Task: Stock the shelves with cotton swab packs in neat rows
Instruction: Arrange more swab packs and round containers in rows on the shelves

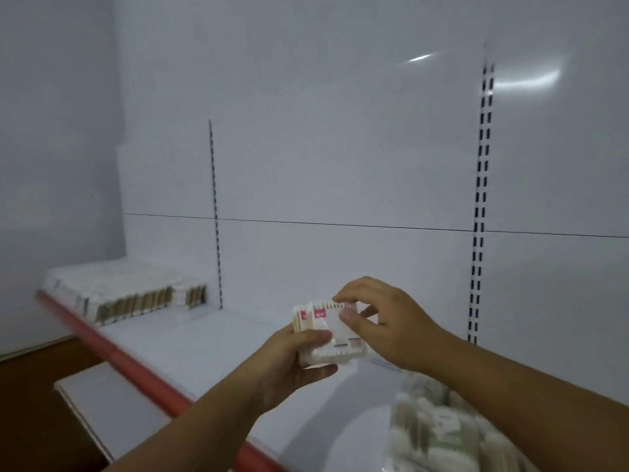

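Observation:
A small stack of cotton swab packs [326,330], clear wrap with white and red labels, is held above the white shelf [190,349]. My left hand [289,366] grips the stack from below and the left side. My right hand [384,321] pinches the top pack at its right edge with thumb and fingers. Rows of stocked swab packs [126,291] stand at the far left end of the shelf, against the back panel.
A clear plastic bag with more swab packs [442,434] lies on the shelf at the lower right. The shelf has a red front edge [136,362]. A lower white shelf [102,410] juts out below left. Slotted uprights [480,199] run up the back panel.

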A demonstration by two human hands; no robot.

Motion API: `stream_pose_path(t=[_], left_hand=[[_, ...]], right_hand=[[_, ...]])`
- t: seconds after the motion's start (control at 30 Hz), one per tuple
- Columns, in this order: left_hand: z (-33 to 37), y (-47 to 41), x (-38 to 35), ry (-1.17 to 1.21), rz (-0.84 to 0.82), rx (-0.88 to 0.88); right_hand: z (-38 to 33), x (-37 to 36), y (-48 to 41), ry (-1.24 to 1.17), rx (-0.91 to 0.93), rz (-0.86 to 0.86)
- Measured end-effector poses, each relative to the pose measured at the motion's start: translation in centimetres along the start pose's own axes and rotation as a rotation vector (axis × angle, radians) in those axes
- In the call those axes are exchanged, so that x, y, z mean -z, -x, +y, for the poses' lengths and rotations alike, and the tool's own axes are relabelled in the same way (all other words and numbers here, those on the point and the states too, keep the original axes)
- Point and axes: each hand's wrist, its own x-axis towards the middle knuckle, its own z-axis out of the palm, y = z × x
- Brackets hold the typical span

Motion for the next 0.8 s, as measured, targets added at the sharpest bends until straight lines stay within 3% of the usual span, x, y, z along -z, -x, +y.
stream_pose_path(t=[0.07, 0.13, 0.2, 0.37, 0.53, 0.63, 0.8], left_hand=[[-0.1, 1.2, 4.2, 0.010, 0.063, 0.021], [-0.1, 2.1, 7.5, -0.002, 0.119, 0.028], [0.4, 2.4, 10.3, -0.054, 0.170, 0.015], [1.4, 2.0, 17.3, -0.070, 0.329, -0.031], [1.8, 0.4, 26.1, -0.010, 0.465, 0.058], [2.9, -0.9, 31.2, 0.020, 0.577, 0.078], [4.1, -1.7, 39.9, 0.072, 0.672, 0.007]], right_hand=[[-0.1, -3.3, -2.6, -0.032, -0.122, -0.071], [-0.3, -6.3, -4.9, -0.134, -0.262, -0.279], [-0.5, -9.2, -7.1, -0.202, -0.299, -0.387], [-0.3, -15.4, -13.2, -0.359, -0.361, -0.352], [0.7, -21.4, -19.8, -0.411, -0.321, -0.464], [2.1, -24.9, -23.5, -0.466, -0.335, -0.419], [4.7, -32.6, -28.9, -0.334, -0.475, -0.023]])
